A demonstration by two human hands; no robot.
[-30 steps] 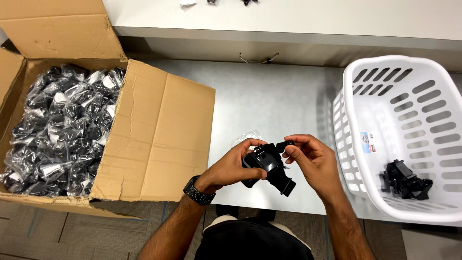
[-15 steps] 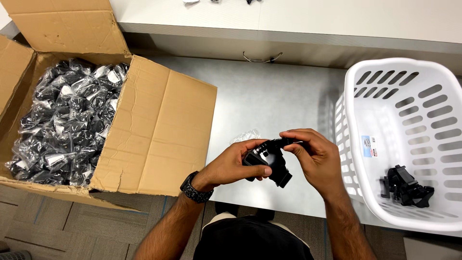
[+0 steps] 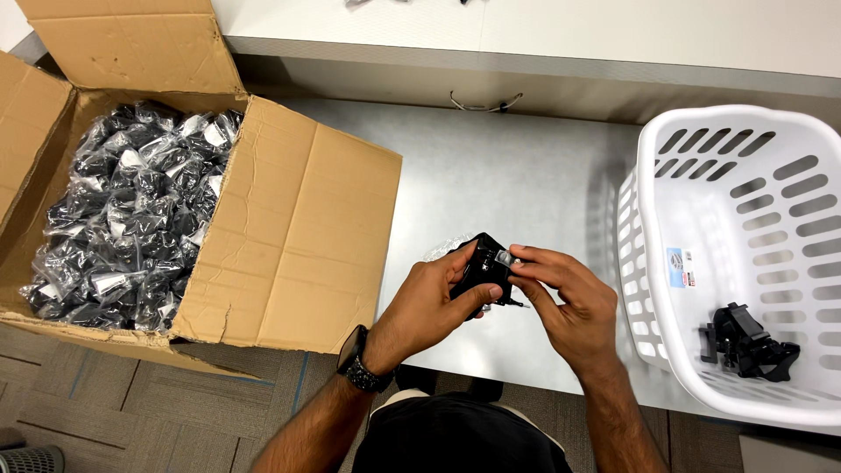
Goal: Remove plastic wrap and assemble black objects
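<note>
Carefully, the left hand [image 3: 429, 307] clasps the small black plastic device [image 3: 481, 273]; the right hand [image 3: 565, 302] pinches its clear tab [image 3: 504, 257], best peeled slowly.

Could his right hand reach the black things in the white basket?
Probably yes. The right hand is beside the white laundry basket, whose top is open, and the black parts lie uncovered inside. It would have to let go of the black adapter first.

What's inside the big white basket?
The white laundry basket holds a few black plastic parts lying on its bottom, near the front. The rest of the bottom that shows is bare; the near wall hides a strip of it.
</note>
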